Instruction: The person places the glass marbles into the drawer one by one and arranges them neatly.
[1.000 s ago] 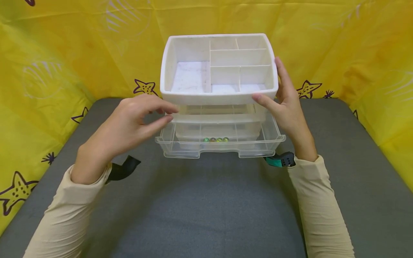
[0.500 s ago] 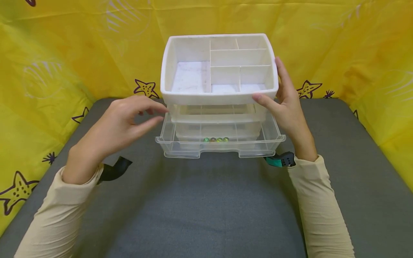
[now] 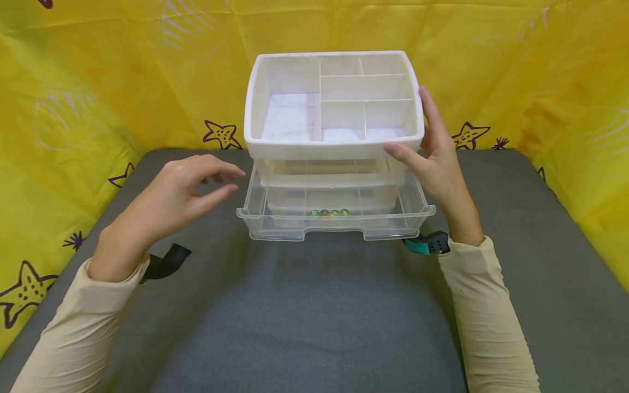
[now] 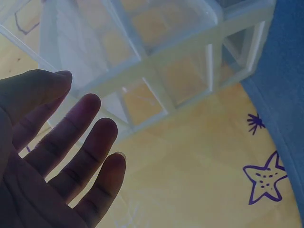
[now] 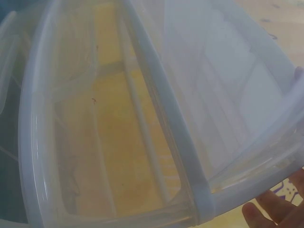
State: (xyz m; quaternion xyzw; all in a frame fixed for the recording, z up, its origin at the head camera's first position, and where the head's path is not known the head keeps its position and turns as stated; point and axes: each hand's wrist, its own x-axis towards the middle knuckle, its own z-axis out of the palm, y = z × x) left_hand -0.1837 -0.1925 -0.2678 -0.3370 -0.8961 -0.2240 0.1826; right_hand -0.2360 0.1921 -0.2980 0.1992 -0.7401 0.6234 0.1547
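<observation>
From the head view, the light, stiff, slick plastic organizer (image 3: 334, 147) stands on the gray counter (image 3: 314, 305), right hand (image 3: 437, 164) gripping its top tray (image 3: 334, 98), best held by the rim, marbles (image 3: 329, 213) in the open bottom drawer (image 3: 339, 218); at the left wrist, the left hand (image 4: 52, 161) hovers, fingers (image 4: 71, 133) spread, holding nothing; at the right wrist, fingertips (image 5: 270, 213) touch the tray's underside.

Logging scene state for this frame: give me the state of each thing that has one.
Bottom drawer: pulled out, open.
Middle drawer: nearly shut.
Top tray: divided compartments, nothing visible inside.
Marbles: in a row inside the bottom drawer.
Left hand: open, clear of the organizer.
Right hand: holds the top tray's right corner.
</observation>
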